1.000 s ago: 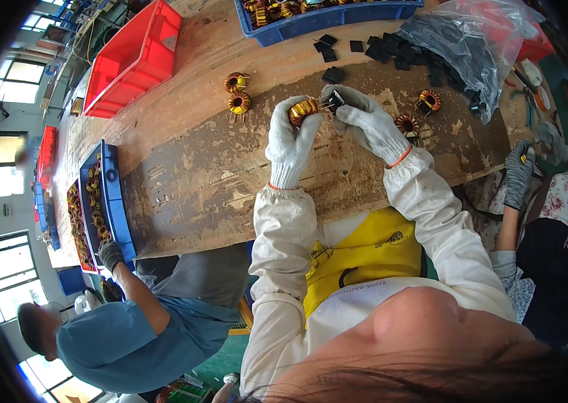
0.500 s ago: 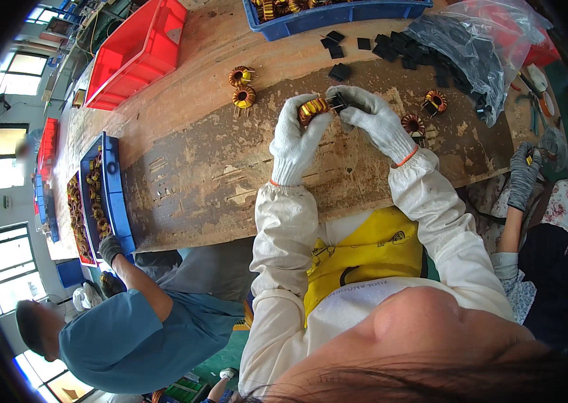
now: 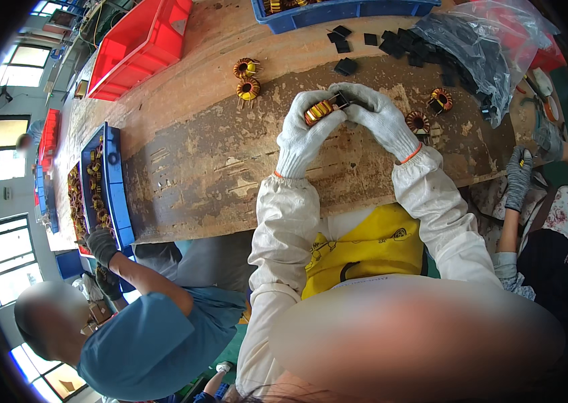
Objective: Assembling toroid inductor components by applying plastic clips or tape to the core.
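My left hand (image 3: 300, 134), in a white knit glove, is closed around a copper-wound toroidal coil (image 3: 319, 113) with a yellow band. The coil's wire leads point right, toward a small black plastic base (image 3: 341, 100). That base is pinched in the fingers of my right hand (image 3: 383, 122), gloved the same way. Coil and base meet or nearly meet; whether the leads sit in the base I cannot tell. Both hands are just above the worn table (image 3: 223, 161). Right of my right hand lie a coil (image 3: 417, 122) and another coil (image 3: 440, 99), each beside a black base.
Two loose coils (image 3: 248, 88) lie left of my hands. Beyond are scattered black pieces (image 3: 398, 44), a clear plastic bag (image 3: 462, 50), a blue tray (image 3: 358, 9) of coils and a red bin (image 3: 139, 50). Co-workers' gloved hands (image 3: 102, 246) are at both sides.
My hands have drawn slightly closer together, bringing coil and black base nearer each other. The view has shifted a little. The co-worker on the left has turned and shifted a gloved hand.
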{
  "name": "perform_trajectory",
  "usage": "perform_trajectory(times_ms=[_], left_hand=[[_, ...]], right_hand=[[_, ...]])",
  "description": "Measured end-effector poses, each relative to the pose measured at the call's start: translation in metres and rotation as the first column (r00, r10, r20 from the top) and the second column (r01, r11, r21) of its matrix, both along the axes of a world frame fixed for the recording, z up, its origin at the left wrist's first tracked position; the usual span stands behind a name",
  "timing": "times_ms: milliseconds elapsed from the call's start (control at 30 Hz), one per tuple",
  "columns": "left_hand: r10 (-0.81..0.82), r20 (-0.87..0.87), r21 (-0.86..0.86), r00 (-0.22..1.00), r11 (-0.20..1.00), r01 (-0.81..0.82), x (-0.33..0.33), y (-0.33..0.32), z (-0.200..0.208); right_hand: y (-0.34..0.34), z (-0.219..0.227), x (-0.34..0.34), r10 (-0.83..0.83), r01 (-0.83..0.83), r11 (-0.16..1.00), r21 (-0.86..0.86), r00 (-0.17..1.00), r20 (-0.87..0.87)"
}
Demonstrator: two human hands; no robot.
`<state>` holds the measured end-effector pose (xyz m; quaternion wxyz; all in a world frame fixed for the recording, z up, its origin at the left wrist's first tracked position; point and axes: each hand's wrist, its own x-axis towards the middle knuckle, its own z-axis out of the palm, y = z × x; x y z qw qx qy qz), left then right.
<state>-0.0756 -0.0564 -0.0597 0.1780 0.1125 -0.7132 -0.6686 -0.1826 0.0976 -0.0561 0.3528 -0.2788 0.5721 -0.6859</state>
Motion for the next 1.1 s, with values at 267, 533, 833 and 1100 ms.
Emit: perform_trajectory(times_ms=[267, 533, 833, 1100], left_hand=[[-0.019, 0.023, 0.103, 1.0, 0.995, 0.016, 0.0, 0.004, 0.004], [-0.006, 0.092, 0.098, 0.996, 0.995, -0.003, -0.002, 0.006, 0.0], [0.026, 0.104, 0.036, 0.994, 0.999, -0.029, -0.002, 0.009, 0.001], [-0.047, 0.125, 0.261, 0.991, 0.965, 0.013, 0.003, 0.013, 0.011]], right_hand=[[-0.002, -0.011, -0.003, -0.017, 0.022, 0.999, 0.038, 0.992, -0.125], [-0.001, -0.005, 0.003, -0.09, 0.09, 0.996, -0.005, 0.99, -0.106], [-0.01, -0.005, 0.008, -0.248, 0.232, 0.968, -0.093, 0.939, -0.239], [-0.008, -0.013, 0.008, -0.225, 0.201, 0.969, -0.146, 0.959, -0.174]])
